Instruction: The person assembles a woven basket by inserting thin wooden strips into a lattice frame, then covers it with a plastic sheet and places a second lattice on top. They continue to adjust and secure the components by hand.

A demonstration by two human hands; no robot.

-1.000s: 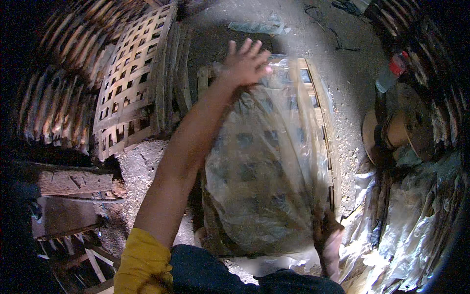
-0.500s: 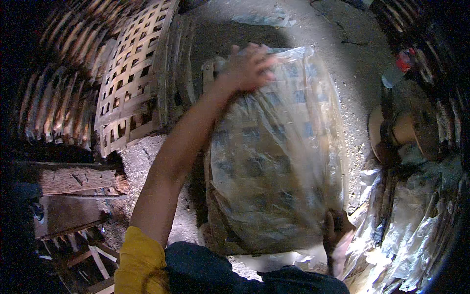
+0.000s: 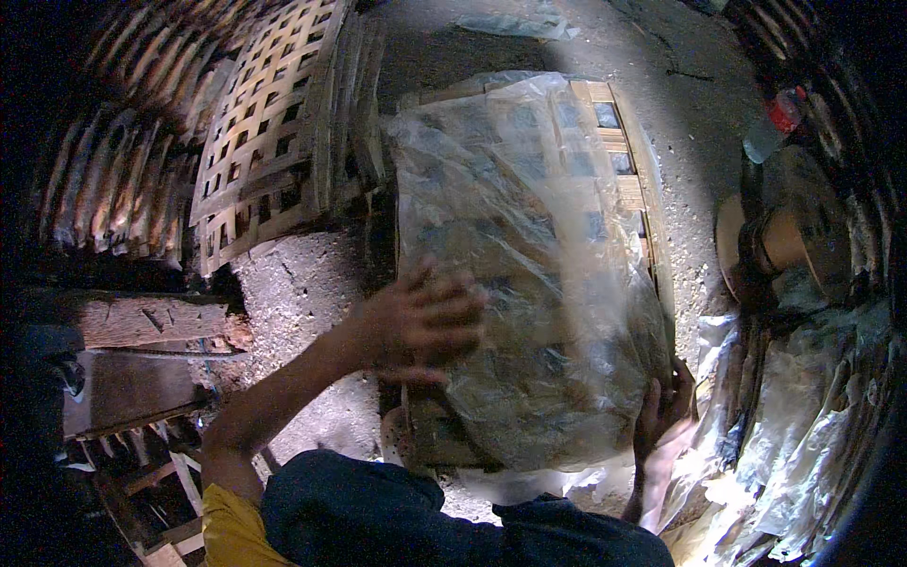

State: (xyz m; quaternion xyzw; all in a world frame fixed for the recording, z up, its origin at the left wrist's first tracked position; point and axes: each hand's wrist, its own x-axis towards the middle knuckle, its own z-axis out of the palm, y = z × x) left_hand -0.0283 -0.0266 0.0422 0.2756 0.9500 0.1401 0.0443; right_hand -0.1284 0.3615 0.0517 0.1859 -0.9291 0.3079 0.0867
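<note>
A wooden lattice panel [image 3: 628,189] lies in front of me with a creased, see-through plastic sheet [image 3: 529,236] spread over most of it. Bare slats show along its far right edge. My left hand [image 3: 430,321] is over the sheet's left side, fingers spread and blurred by motion, holding nothing. Whether it touches the plastic is hard to tell. At the near right edge, my right hand [image 3: 664,411] has its fingers bent round the sheet's border. Part of its grip is hidden.
Stacked lattice panels [image 3: 269,123] lean at the left, beside corrugated sheets [image 3: 123,180]. A rough wooden beam [image 3: 156,319] lies nearer. On the right are a spool [image 3: 784,246], a bottle with a red label [image 3: 775,123] and crumpled plastic [image 3: 794,425].
My left hand has come back from the far edge toward me. The sheet has shifted left, baring slats at the far right. My right hand has moved slightly up along the edge.
</note>
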